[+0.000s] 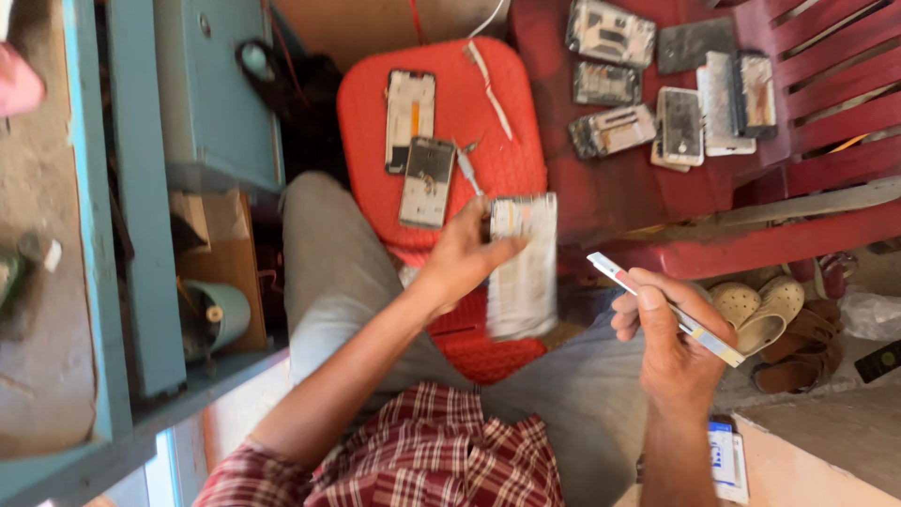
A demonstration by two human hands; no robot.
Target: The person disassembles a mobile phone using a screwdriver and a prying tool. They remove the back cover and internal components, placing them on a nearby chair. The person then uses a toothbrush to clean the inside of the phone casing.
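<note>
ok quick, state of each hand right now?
Left hand: closed on a phone frame.
Right hand: closed on a thin flat tool.

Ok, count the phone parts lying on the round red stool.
2. A white phone frame lies near the stool's far edge; a darker frame lies beside it, nearer the left hand. That hand's blurred phone part may hide more.

We see the phone frame [523, 268] in the left hand [462, 258] motion-blurred, its details unreadable, lower end hiding the stool [488, 352].
</note>
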